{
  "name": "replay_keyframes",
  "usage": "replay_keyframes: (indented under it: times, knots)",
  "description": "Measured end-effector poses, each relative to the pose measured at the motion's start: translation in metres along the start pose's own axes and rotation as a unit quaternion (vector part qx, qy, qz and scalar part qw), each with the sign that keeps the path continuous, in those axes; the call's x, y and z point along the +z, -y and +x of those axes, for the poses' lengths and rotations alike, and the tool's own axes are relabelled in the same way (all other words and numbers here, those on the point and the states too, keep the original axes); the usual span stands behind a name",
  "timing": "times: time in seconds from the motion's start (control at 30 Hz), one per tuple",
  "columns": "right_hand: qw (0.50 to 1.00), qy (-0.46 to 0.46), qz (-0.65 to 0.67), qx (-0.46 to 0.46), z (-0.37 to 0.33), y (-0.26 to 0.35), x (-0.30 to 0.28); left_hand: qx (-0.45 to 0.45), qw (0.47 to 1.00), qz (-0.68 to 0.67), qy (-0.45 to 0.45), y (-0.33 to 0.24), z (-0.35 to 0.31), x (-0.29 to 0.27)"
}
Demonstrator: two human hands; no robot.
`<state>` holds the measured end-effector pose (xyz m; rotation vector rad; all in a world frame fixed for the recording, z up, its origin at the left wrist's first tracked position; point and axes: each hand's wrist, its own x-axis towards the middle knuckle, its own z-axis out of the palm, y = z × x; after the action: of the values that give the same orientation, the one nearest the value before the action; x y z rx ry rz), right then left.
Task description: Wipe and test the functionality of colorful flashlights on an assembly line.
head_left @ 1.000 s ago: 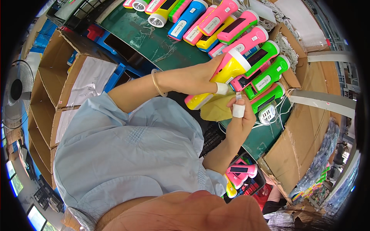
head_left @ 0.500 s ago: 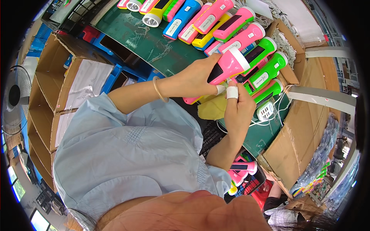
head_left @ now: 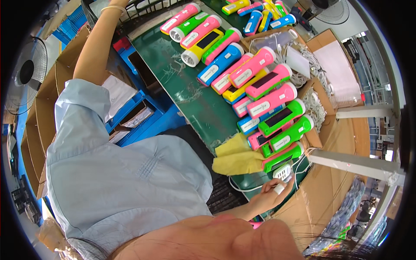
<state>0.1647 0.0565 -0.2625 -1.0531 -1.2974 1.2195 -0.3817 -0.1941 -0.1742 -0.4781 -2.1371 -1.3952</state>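
Observation:
My right hand (head_left: 274,193), with white tape around a digit, is at the near right beside a white multi-port USB charger (head_left: 282,172). Its fingers are curled; whatever they may hold is hidden. My left arm stretches to the far left, and the left hand (head_left: 118,2), below a bangle, is cut off by the top edge next to a black plastic crate (head_left: 143,9). Several flashlights lie in a slanting row on the green table (head_left: 190,102), among them a blue one (head_left: 221,64), a pink one (head_left: 273,100) and a green one (head_left: 284,155). A yellow cloth (head_left: 238,158) lies at the row's near end.
Cardboard boxes with white cables (head_left: 318,106) stand behind the row. More flashlights (head_left: 260,19) are piled farther back. A grey metal bar (head_left: 346,160) crosses on the right above cardboard. Blue bins (head_left: 147,117) and an open cardboard divider (head_left: 37,134) are on the left.
Both hands were together on a pink flashlight over the row. The left hand has swung far left to the crate; the right has dropped to the charger. The view has shifted.

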Motion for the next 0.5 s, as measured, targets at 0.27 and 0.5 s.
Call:
replay_keyframes:
  times: [0.27, 0.5]
  knots:
    - [0.972, 0.212, 0.013, 0.099, -0.005, -0.029, 0.018, 0.2, 0.929, 0.138, 0.279, 0.035, -0.014, 0.27]
    - [0.954, 0.271, -0.018, 0.127, 0.001, -0.027, 0.023, -0.063, 0.85, 0.312, 0.42, 0.015, -0.009, 0.371]
